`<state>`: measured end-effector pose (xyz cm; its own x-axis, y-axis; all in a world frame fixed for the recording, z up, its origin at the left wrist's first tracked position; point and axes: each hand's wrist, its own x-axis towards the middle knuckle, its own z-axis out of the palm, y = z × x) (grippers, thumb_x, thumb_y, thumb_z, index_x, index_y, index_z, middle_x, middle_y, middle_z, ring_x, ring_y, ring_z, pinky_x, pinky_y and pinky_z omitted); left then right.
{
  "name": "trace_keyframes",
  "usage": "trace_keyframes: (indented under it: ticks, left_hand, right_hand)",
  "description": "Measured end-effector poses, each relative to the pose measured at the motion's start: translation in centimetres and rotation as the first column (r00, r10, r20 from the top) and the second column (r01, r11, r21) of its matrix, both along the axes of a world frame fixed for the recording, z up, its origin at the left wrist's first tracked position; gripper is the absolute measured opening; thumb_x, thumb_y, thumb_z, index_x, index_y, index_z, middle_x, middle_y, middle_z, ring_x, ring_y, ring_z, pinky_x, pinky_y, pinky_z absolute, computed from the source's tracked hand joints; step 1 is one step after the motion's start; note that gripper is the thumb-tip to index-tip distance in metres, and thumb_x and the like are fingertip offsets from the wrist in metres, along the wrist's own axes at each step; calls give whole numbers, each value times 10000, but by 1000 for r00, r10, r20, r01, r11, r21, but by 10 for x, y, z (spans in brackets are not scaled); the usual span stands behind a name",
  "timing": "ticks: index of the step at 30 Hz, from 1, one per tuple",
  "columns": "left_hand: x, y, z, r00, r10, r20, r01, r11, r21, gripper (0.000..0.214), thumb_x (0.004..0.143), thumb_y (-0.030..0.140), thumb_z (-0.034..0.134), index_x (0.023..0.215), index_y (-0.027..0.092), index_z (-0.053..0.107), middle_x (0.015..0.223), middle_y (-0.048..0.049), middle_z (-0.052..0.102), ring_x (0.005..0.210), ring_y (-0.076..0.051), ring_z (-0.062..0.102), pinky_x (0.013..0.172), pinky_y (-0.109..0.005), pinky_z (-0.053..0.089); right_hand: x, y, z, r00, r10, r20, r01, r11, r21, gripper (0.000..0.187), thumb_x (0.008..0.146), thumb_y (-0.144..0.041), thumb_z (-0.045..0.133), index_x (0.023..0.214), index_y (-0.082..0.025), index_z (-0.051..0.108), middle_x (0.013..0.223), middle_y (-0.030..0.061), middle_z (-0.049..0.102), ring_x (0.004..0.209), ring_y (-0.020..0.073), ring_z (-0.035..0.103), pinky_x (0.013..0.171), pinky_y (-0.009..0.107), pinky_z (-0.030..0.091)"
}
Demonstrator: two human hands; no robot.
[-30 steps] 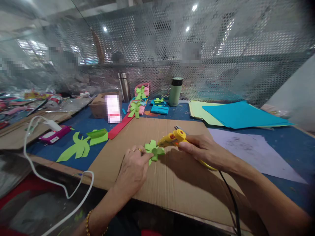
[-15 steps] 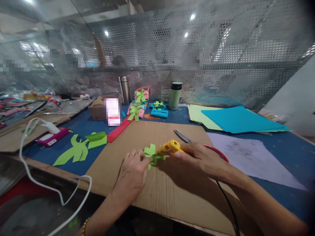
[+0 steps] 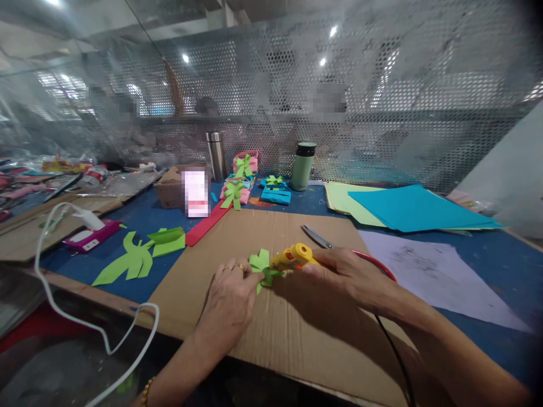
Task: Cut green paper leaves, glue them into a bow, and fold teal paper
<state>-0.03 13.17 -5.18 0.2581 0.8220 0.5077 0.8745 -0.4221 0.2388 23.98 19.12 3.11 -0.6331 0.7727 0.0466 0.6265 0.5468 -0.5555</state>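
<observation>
On the cardboard sheet (image 3: pixel 237 342), my left hand (image 3: pixel 233 294) has its fingers closed at the left side of a green paper bow (image 3: pixel 260 261), partly covering it. A yellow hot glue gun (image 3: pixel 297 255) is in my right hand (image 3: pixel 352 274), its nozzle pointing left at the middle of the bow. Whether the tip touches the paper I cannot tell. Its black cord (image 3: pixel 394 350) runs down beneath my right forearm. Red-handled scissors (image 3: pixel 316 236) lie just behind the right hand, their handles partly hidden by it.
Green paper strips (image 3: pixel 134 257) and a purple power strip (image 3: pixel 87 236) with a white cable lie left. Behind stand a phone (image 3: pixel 196 192), a steel flask (image 3: pixel 216 158), finished bows (image 3: pixel 232 193) and a green tumbler (image 3: pixel 303 168). Blue paper sheets (image 3: pixel 424 206) lie right.
Almost nothing differs. Both hands, the glue gun and the bow hold the same places; the whole view has shifted very slightly.
</observation>
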Motion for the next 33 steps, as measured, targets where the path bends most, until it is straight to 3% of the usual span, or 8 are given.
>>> trace_keyframes:
  ticks: [33]
  left_hand:
    - [0, -2, 3, 1000, 13, 3, -13, 1000, -20, 298, 911, 84, 501, 1081, 217, 705, 932, -68, 585, 884, -226, 516, 766, -382, 403]
  right_hand:
    - [-7, -3, 2, 998, -45, 34, 44, 998, 40, 499, 985, -541, 395, 804, -147, 641, 656, -10, 523, 586, 121, 436, 521, 252, 267]
